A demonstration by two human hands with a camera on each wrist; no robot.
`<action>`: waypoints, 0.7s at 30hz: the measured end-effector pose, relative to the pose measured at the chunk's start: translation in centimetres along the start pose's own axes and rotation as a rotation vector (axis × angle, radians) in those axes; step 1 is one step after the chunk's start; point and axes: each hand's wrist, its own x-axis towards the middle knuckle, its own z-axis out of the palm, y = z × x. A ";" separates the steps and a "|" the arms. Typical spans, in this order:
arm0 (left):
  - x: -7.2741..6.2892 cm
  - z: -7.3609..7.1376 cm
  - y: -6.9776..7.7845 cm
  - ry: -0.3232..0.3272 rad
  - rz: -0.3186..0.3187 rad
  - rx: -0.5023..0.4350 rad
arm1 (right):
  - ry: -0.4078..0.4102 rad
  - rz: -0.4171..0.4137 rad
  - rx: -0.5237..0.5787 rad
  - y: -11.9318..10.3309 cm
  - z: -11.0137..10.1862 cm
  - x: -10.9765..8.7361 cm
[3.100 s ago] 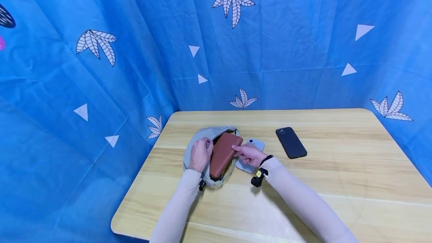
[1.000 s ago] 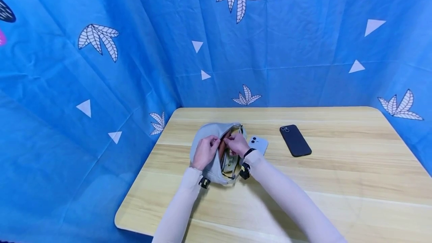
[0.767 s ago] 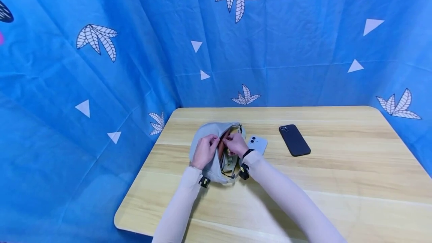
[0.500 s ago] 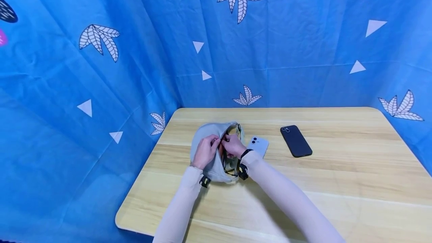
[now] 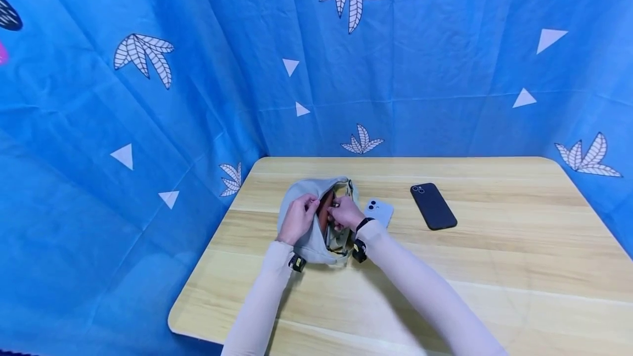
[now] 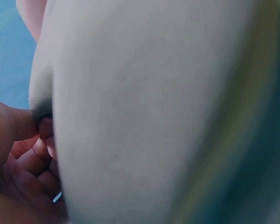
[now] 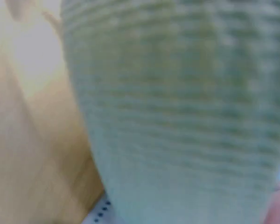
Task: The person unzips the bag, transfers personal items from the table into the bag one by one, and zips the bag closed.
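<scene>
A light grey bag (image 5: 300, 188) with a zip lies on the table, its mouth spread towards the right. My left hand (image 5: 296, 217) pinches the near-left edge of that mouth; in the left wrist view the thumb and fingers (image 6: 25, 126) meet on the fabric. Inside the opening stands a brown wallet (image 5: 323, 216), mostly sunk in the bag. My right hand (image 5: 346, 213) reaches into the mouth with curled fingers, the tips at the wallet's right side. Bag fabric (image 7: 177, 116) fills most of the right wrist view and hides the right fingers.
A white phone (image 5: 379, 211) lies just right of the bag, partly covered by the right wrist. Further right is a black phone (image 5: 433, 206). The wooden table (image 5: 519, 246) ends at a blue patterned curtain (image 5: 435, 70) behind and to the left.
The wallet has gone from sticking out of the bag to deep inside it, and the right hand has followed it in. Just now the left hand has drawn the edge slightly leftwards, widening the mouth.
</scene>
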 end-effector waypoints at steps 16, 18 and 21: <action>0.0 -0.7 0.3 -0.021 -0.050 -0.029 | 0.119 -0.024 0.036 -0.2 -7.5 -2.4; 0.0 -0.6 0.3 -0.025 -0.053 -0.032 | 0.177 -0.052 -0.040 0.2 -9.2 -2.4; -0.1 -0.5 0.3 -0.019 -0.055 -0.028 | 0.238 -0.087 -0.166 0.7 -11.5 -2.8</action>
